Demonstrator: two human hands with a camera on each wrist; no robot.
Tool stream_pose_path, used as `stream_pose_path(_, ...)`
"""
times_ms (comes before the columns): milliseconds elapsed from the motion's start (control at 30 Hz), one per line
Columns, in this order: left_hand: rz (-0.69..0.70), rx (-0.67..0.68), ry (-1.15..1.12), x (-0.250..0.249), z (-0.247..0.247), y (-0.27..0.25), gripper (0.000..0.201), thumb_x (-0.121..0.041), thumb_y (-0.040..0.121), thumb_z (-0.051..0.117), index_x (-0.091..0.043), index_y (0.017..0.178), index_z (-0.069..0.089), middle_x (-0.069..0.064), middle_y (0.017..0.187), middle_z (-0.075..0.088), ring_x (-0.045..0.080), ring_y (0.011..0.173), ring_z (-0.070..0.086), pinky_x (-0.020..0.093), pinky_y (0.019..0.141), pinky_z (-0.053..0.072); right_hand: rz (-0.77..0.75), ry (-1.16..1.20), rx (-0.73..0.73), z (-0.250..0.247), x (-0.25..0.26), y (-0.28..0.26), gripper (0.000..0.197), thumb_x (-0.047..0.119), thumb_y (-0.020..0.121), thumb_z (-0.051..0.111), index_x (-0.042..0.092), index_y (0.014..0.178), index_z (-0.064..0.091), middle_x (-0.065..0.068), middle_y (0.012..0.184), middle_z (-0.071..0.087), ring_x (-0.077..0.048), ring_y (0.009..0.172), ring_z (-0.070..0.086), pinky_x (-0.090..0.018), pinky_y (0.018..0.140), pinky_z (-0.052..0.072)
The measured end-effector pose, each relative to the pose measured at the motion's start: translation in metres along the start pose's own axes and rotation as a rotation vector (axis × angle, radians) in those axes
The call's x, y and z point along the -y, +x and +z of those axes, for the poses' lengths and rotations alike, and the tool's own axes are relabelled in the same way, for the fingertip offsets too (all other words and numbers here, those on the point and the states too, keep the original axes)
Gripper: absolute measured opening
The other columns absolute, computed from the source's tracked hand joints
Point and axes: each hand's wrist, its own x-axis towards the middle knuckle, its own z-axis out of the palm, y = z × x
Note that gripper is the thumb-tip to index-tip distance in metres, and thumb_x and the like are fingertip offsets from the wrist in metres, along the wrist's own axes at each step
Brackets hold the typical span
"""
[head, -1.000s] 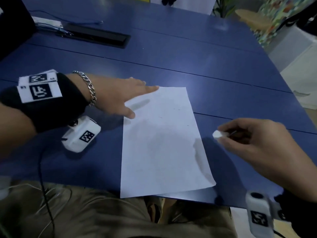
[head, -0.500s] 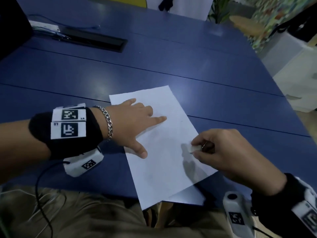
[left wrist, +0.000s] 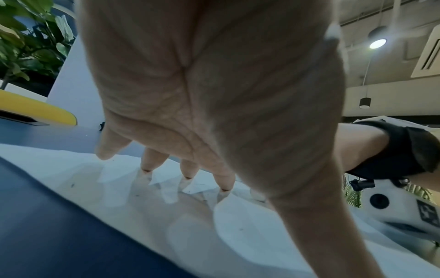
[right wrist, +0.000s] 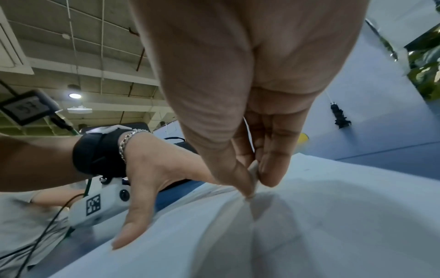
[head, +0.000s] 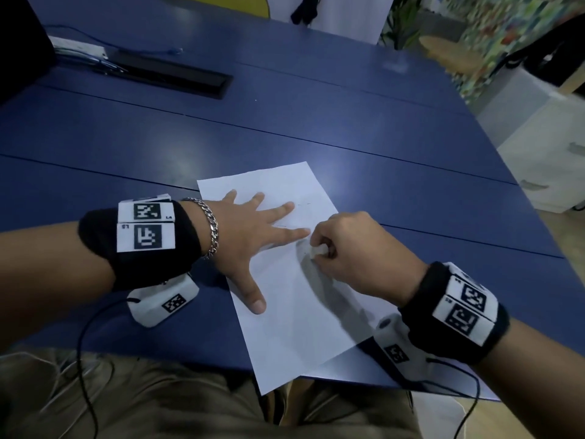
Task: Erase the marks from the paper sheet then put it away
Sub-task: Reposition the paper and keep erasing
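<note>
A white paper sheet (head: 294, 299) lies tilted on the blue table (head: 348, 115), its near corner hanging over the front edge. Faint pencil marks (head: 304, 204) show near its far end. My left hand (head: 253, 236) lies flat on the sheet with fingers spread, pressing it down; its fingertips (left wrist: 185, 173) touch the paper (left wrist: 238, 225). My right hand (head: 357, 251) pinches a small white eraser (head: 316, 251) between thumb and fingers and holds it against the sheet just right of the left index finger. In the right wrist view the eraser (right wrist: 253, 172) touches the paper (right wrist: 309, 216).
A black recessed cable box (head: 171, 74) and a white power strip (head: 76, 47) sit at the table's far left. A second sheet (head: 335, 367) peeks out under the paper at the front edge. White cabinets (head: 550, 160) stand to the right of the table.
My left hand slid onto the sheet and spread flat while the paper turned counter-clockwise. My right hand carried the eraser from the table's right side onto the sheet.
</note>
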Motion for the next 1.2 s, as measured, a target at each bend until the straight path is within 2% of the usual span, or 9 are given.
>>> stream_pose_path(200, -0.010, -0.004, 0.012, -0.003, 0.000, 0.000, 0.144, -0.097, 0.046, 0.071, -0.068, 0.144, -0.030, -0.014, 0.166, -0.036, 0.043, 0.157, -0.017, 0.074, 0.120, -0.001, -0.107, -0.015, 0.127, 0.005, 0.021, -0.010, 0.015, 0.018, 0.085, 0.056, 0.018, 0.091, 0.070, 0.006, 0.084, 0.060, -0.021, 0.076, 0.059, -0.039, 0.071, 0.054)
stream_pose_path(367, -0.023, 0.023, 0.021, -0.004, -0.003, -0.001, 0.144, -0.097, 0.047, 0.071, -0.066, 0.145, -0.031, -0.014, 0.165, -0.038, 0.043, 0.157, -0.018, 0.075, 0.120, 0.003, -0.055, -0.039, 0.043, -0.001, 0.005, 0.007, 0.007, 0.020, 0.081, 0.063, 0.016, 0.081, 0.068, -0.001, 0.077, 0.064, -0.023, 0.070, 0.059, -0.041, 0.068, 0.055)
stream_pose_path(533, -0.019, 0.021, 0.008, -0.005, -0.002, -0.002, 0.143, -0.094, 0.049, 0.074, -0.067, 0.146, -0.028, -0.014, 0.166, -0.037, 0.045, 0.156, -0.018, 0.074, 0.121, 0.003, -0.163, -0.053, 0.133, 0.013, 0.034, -0.011, 0.020, 0.020, 0.087, 0.056, 0.020, 0.101, 0.071, -0.002, 0.093, 0.067, -0.027, 0.084, 0.063, -0.040, 0.075, 0.054)
stream_pose_path(700, -0.021, 0.022, 0.012, -0.004, -0.003, 0.000, 0.144, -0.096, 0.048, 0.072, -0.067, 0.145, -0.030, -0.013, 0.165, -0.038, 0.045, 0.157, -0.018, 0.073, 0.122, 0.004, -0.095, -0.050, 0.067, 0.002, 0.007, 0.006, 0.009, 0.022, 0.080, 0.060, 0.015, 0.077, 0.065, -0.001, 0.077, 0.064, -0.023, 0.069, 0.058, -0.043, 0.066, 0.054)
stream_pose_path(833, -0.019, 0.025, -0.013, -0.003, -0.001, 0.000, 0.144, -0.094, 0.047, 0.075, -0.069, 0.144, -0.029, -0.015, 0.165, -0.038, 0.045, 0.156, -0.020, 0.073, 0.122, 0.005, -0.141, -0.054, 0.050, 0.010, 0.020, -0.005, 0.013, 0.018, 0.083, 0.057, 0.017, 0.090, 0.068, 0.004, 0.082, 0.061, -0.023, 0.072, 0.056, -0.035, 0.069, 0.052)
stream_pose_path(933, -0.022, 0.031, -0.010, -0.004, -0.001, 0.000, 0.145, -0.095, 0.047, 0.074, -0.067, 0.145, -0.029, -0.014, 0.165, -0.039, 0.046, 0.156, -0.020, 0.072, 0.122, 0.005, -0.189, -0.044, 0.120, 0.014, 0.027, -0.009, 0.019, 0.021, 0.087, 0.056, 0.020, 0.098, 0.072, 0.000, 0.089, 0.065, -0.026, 0.078, 0.061, -0.040, 0.073, 0.054)
stream_pose_path(1033, -0.027, 0.037, -0.001, -0.004, -0.003, -0.002, 0.145, -0.096, 0.047, 0.072, -0.066, 0.145, -0.030, -0.014, 0.165, -0.038, 0.046, 0.156, -0.019, 0.072, 0.122, 0.006, -0.103, -0.037, 0.039, 0.004, 0.007, 0.002, 0.012, 0.020, 0.082, 0.060, 0.016, 0.088, 0.070, 0.001, 0.080, 0.066, -0.021, 0.071, 0.058, -0.040, 0.070, 0.055)
stream_pose_path(1133, -0.043, 0.013, 0.037, -0.007, -0.003, -0.003, 0.144, -0.100, 0.047, 0.067, -0.063, 0.148, -0.029, -0.010, 0.168, -0.033, 0.045, 0.158, -0.011, 0.069, 0.123, 0.001, 0.037, 0.020, -0.031, -0.010, -0.018, 0.003, 0.016, 0.020, 0.084, 0.067, 0.021, 0.096, 0.076, 0.007, 0.078, 0.071, -0.014, 0.076, 0.064, -0.036, 0.074, 0.057)
stream_pose_path(1200, -0.046, -0.034, 0.068, -0.011, -0.003, -0.003, 0.142, -0.104, 0.047, 0.061, -0.058, 0.154, -0.022, -0.003, 0.173, -0.020, 0.043, 0.158, -0.001, 0.066, 0.124, -0.005, 0.065, 0.042, -0.014, -0.011, -0.023, -0.002, 0.016, 0.020, 0.085, 0.067, 0.023, 0.096, 0.077, 0.009, 0.076, 0.071, -0.010, 0.076, 0.066, -0.034, 0.074, 0.058)
